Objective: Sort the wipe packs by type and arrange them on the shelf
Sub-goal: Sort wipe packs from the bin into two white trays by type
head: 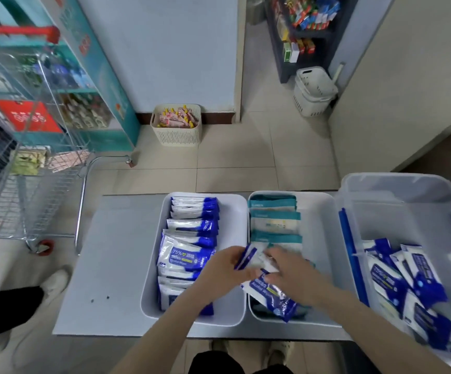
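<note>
Left hand (225, 268) pinches a blue wipe pack (246, 257), right hand (291, 275) grips a second pack (271, 294), over the middle tray (322, 211).

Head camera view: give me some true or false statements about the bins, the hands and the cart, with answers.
1. The left white bin holds blue-and-white wipe packs. True.
2. The middle bin holds red packs. False: its packs are teal-and-white packs.
3. Both hands are empty. False: the left hand and the right hand grip the held packs, which are blue and white, over the middle bin.
4. The clear tub on the right contains loose blue packs. True.
5. The shopping cart stands to the right of the table. False: it is on the left.
</note>
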### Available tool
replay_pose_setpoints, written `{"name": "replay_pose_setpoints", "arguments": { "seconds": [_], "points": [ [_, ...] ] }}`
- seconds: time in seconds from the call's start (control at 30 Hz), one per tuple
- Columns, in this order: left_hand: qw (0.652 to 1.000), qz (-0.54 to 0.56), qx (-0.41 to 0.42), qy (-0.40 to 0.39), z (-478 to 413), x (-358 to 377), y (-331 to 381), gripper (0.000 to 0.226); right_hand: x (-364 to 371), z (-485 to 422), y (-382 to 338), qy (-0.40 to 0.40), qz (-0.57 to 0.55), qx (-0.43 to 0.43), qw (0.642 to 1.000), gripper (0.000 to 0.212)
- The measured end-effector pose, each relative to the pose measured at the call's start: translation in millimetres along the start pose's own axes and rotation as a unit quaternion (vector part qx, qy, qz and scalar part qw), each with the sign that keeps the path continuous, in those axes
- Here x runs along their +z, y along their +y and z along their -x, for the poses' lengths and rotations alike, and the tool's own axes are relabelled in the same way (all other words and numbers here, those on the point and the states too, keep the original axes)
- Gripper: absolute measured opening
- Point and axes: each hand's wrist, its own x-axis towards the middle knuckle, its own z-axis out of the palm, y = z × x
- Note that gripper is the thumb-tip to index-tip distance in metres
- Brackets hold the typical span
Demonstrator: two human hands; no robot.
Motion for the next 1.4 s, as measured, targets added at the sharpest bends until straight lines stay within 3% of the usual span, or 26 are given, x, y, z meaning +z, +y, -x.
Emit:
{"name": "replay_pose_setpoints", "arguments": {
  "seconds": [0.07, 0.2, 0.3, 0.4, 0.53, 0.67, 0.9, 1.03, 1.17, 1.3, 1.4],
  "points": [
    [1.0, -0.011, -0.022, 0.016, 7, -17, -18, 0.024, 10, -16, -28, -0.005, 0.012, -0.027, 1.0, 0.027],
    [0.986, 0.07, -0.085, 0.121, 19, -57, -48, 0.013, 20, -47, -63, -0.031, 0.011, -0.046, 0.998, 0.032],
    [0.979, 0.029, -0.116, 0.166, 24, -84, -70, 0.027, 31, -67, -82, -0.016, 0.007, -0.063, 0.998, 0.032],
    [0.978, -0.045, -0.123, 0.163, 23, -106, -84, 0.019, 51, -86, -96, 0.0, 0.012, -0.069, 0.998, 0.028],
    [0.968, -0.139, -0.123, 0.167, 19, -122, -97, 0.035, 73, -107, -107, 0.001, 0.027, -0.066, 0.997, 0.041],
    [0.956, -0.211, -0.092, 0.182, 15, -121, -107, 0.038, 89, -116, -111, -0.018, 0.066, -0.062, 0.996, 0.04],
    [0.914, -0.368, -0.117, 0.122, 1, -110, -107, 0.03, 97, -110, -109, 0.005, 0.104, -0.08, 0.991, 0.035],
    [0.91, -0.371, -0.123, 0.14, 2, -108, -98, 0.037, 83, -95, -91, 0.046, 0.071, -0.081, 0.993, 0.035],
    [0.926, -0.328, -0.061, 0.174, 4, -95, -71, 0.04, 53, -69, -66, 0.086, 0.023, -0.075, 0.993, 0.038],
    [0.977, -0.187, 0.002, 0.107, -16, -57, -23, 0.031, 27, -33, -27, 0.142, -0.038, -0.023, 0.989, 0.041],
    [0.983, -0.162, 0.053, 0.069, -33, -13, 16, 0.025, 9, 2, 16, 0.193, -0.075, 0.013, 0.978, 0.038]
  ]
}}
